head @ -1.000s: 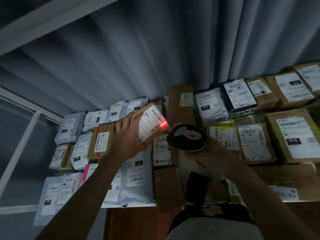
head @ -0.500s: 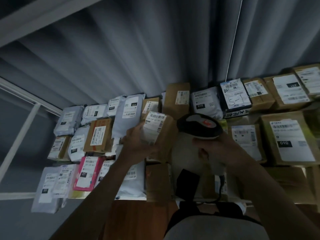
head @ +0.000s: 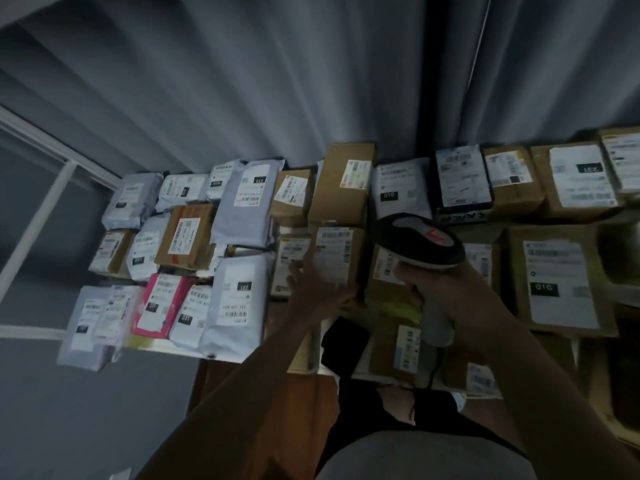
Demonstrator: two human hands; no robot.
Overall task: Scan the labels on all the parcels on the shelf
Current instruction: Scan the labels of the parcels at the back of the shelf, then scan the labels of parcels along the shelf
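Observation:
Many labelled parcels lie on the shelf [head: 221,355]: grey mailers [head: 239,299] and a pink one [head: 162,303] at the left, brown boxes [head: 341,185] in the middle and at the right. My left hand [head: 311,292] holds a small brown box [head: 334,261] with a white barcode label by its lower left corner, and the box lies down among the middle parcels. My right hand [head: 446,292] grips the handle of a black and grey barcode scanner [head: 420,242], whose head hovers just right of that box. No red scan light shows.
A grey curtain [head: 311,81] hangs behind the parcels. A white frame bar [head: 38,223] runs along the left. A large brown box marked 010 [head: 557,278] sits at the right. A wooden surface [head: 263,403] and my body show below the shelf edge.
My left hand has lowered the small box from in front of the scanner down into the row of parcels. The red scan light is gone. The scanner has shifted right.

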